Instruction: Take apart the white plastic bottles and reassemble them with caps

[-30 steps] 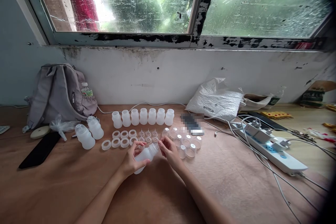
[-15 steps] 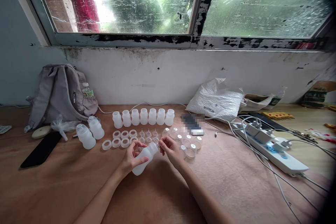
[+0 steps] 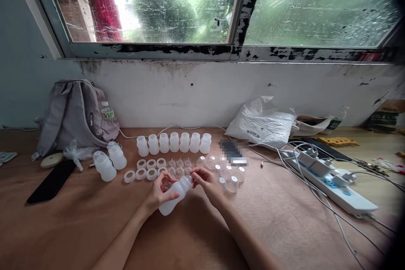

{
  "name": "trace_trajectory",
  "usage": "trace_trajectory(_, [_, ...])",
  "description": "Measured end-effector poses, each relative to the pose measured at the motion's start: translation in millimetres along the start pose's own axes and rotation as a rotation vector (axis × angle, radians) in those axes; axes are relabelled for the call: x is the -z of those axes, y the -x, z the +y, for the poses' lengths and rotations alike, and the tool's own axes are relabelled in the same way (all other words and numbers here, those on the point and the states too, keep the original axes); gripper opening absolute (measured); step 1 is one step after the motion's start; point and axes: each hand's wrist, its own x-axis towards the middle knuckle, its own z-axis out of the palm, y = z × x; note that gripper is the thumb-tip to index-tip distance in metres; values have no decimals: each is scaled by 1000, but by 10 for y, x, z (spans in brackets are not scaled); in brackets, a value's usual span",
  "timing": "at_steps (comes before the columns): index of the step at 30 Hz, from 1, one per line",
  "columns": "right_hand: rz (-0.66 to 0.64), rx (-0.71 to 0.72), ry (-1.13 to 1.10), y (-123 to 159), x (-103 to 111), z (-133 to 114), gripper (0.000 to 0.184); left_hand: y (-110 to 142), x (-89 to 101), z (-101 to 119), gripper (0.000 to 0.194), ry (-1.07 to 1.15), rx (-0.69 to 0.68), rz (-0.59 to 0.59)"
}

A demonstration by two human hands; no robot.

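My left hand [image 3: 158, 194] is wrapped round a frosted white baby bottle [image 3: 172, 202], tilted with its open neck up to the right. At that neck, my right hand [image 3: 206, 182] has thumb and fingertips pinched together; whatever small piece they grip is too hidden to name. Just beyond the bottle lie several clear nipples [image 3: 179, 163], partly covered by my hands. White screw rings [image 3: 141, 173] are laid out left of them. Clear dome caps [image 3: 232, 184] stand beside my right hand. Behind is a row of upright open bottles [image 3: 174, 142].
Two capped bottles [image 3: 104, 167] stand at left, near a black phone [image 3: 50, 183], a plastic bag [image 3: 77, 152] and a grey backpack [image 3: 74, 114]. To the right are a silver mailer bag [image 3: 261, 120], a blurred-out item [image 3: 233, 152] and a power strip [image 3: 344, 196] with trailing cables.
The view has shifted slightly. Both hands stay at the bottle, and my right fingers have moved a little at its neck.
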Motion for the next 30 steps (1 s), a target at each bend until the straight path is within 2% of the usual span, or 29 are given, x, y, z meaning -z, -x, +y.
trace_trajectory(8, [14,-20,54,12,-34,-1,31,8,8,24,45,27,-13,-21])
trace_trajectory(15, [3,-4,212,12,-41,74,46,-1,11,-32,44,20,-21,-90])
trace_trajectory(18, [23,-29,129,32,-39,8,35,2,13,-18,43,56,0,-86])
trace_trajectory(20, [-30,-38,23,56,-44,-70,24,9,10,3,42,84,13,-70])
trace_trajectory(25, [-253,-105,-122,104,-67,-183,35,32,-3,68,38,168,32,-5])
trace_trajectory(27, [-274,-127,-112,100,-73,-155,36,34,-8,79,40,182,40,-10])
trace_trajectory(30, [-223,-128,-50,80,-84,-81,31,25,-9,63,40,162,39,-29])
